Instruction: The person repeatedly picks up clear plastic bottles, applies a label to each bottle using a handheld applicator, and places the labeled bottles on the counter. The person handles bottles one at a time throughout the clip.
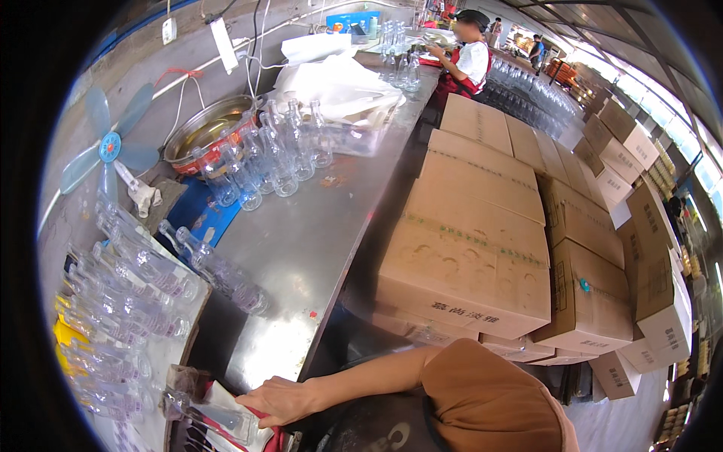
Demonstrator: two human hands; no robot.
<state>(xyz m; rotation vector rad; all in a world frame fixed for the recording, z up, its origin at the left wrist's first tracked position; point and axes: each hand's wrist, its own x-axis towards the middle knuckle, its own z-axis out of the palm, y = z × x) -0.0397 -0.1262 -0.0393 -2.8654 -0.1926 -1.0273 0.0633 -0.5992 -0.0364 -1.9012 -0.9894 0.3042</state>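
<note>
My right hand (280,401) reaches in from the right at the lower edge, its fingers closed over a red-edged part of a small bench fixture (260,437). What exactly lies under the fingers is hidden. Beside it, a clear glass bottle (224,416) lies on its side with its neck toward a brownish block (184,377). To the left, several clear bottles (135,309) with small printed marks stand close together on a board. A short row of bottles (222,271) stands at the metal table's near left edge. No part of my left hand shows.
A metal table (301,218) runs away from me, bearing more bottles (282,151), a metal basin (211,132) and white plastic sheeting (339,90). A blue fan (110,147) stands left. Cardboard boxes (474,248) are stacked right. A person (471,60) works at the far end.
</note>
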